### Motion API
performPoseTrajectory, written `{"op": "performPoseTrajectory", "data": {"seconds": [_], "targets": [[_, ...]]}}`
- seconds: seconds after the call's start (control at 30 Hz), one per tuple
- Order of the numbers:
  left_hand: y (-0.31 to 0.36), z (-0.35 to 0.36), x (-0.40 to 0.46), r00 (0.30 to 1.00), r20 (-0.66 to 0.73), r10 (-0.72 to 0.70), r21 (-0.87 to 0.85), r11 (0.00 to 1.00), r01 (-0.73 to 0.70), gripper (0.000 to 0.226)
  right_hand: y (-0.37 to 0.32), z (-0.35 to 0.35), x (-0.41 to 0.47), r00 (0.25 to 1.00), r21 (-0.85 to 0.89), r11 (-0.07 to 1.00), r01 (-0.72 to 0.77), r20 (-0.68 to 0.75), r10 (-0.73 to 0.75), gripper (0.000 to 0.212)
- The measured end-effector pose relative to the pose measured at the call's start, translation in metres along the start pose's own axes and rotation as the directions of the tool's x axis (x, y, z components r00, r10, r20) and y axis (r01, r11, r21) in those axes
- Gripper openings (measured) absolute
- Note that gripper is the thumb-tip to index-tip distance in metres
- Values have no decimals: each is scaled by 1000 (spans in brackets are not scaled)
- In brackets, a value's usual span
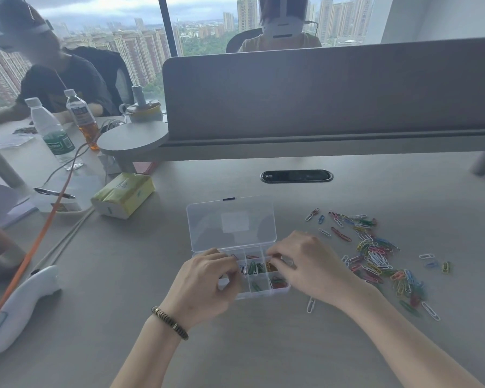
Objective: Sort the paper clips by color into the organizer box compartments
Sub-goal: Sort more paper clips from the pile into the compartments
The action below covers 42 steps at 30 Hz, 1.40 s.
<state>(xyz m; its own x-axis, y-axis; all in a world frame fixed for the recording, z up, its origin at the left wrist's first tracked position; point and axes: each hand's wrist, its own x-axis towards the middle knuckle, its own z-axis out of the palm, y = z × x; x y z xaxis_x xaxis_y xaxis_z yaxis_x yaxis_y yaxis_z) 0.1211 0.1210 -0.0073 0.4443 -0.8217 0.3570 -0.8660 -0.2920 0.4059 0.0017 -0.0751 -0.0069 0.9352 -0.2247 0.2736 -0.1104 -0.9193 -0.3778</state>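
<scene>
Clear plastic makes the organizer box [237, 275], which sits open on the grey table [347, 191] with its lid [231, 223] folded back. Some compartments already hold clips: green ones in the middle, red ones at the near right corner, yellowish ones beside them. Both hands are over the box. The left hand [207, 278] has its fingers curled over the left compartments; it seems to pinch something small, but I cannot tell if a clip is really between the fingertips. The right hand [308, 264] reaches over the right side with bent fingers, and what it holds is also hidden.

The unsorted pile of paper clips [375, 256] lies on the table to the right of the box, near but apart from it. One white clip [310, 304] lies alone, just in front of the box.

Several things could go wrong, I think. The compartments are small and close together, so a clip may fall into the neighbour colour. The light box may slide or tip if a hand presses on its edge. Clips also hook together, so one may drag another with it.
</scene>
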Motion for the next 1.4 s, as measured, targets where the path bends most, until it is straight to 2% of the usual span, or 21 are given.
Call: {"op": "performPoseTrajectory", "data": {"seconds": [0.1, 0.4, 0.63, 0.83, 0.93, 1.0, 1.1, 1.23, 1.33, 1.4], "targets": [[1, 0, 0, 1000, -17, -23, -4, 1000, 23, 8, -8, -3, 1, 1000, 17, 1000, 26, -15, -26, 14], [-2, 2, 1, 995, 54, 82, 211, 973, -91, 21, -10, -1, -5, 999, -31, 999, -28, 38, 30, 18], [2, 3, 1, 997, -9, 78, 198, 977, -75, 16, -6, -1, -13, 998, -53, 997, -49, 48, 51, 19], [0, 8, 1, 995, 76, 72, 210, 974, -86, 14, -2, 3, -17, 995, -45, 997, -61, 82, 64, 26], [5, 9, 4, 993, 87, 76, 215, 972, -93, 14, -3, -10, -23, 994, -11, 998, -60, 89, 61, 25], [9, 8, 9, 993, 80, 82, 222, 970, -98, 15, -3, -23, -27, 992, 73, 994, -75, 107, 67, 23], [24, 5, 27, 993, 48, 103, 200, 973, -111, 14, 17, -45, -31, 991, 169, 977, -132, 28, 130, 21], [56, 14, 62, 988, 78, 131, 136, 981, -141, 23, 69, -64, -28, 963, 24, 963, -267, -37, 268, 22], [75, 39, 89, 973, 193, 125, 135, 979, -153, 35, 101, -64, -14, 932, -145, 925, -350, 45, 360, 34], [86, 56, 104, 958, 267, 103, 177, 972, -154, 27, 117, -58, -2, 906, -218, 908, -357, 155, 394, 44]]}}
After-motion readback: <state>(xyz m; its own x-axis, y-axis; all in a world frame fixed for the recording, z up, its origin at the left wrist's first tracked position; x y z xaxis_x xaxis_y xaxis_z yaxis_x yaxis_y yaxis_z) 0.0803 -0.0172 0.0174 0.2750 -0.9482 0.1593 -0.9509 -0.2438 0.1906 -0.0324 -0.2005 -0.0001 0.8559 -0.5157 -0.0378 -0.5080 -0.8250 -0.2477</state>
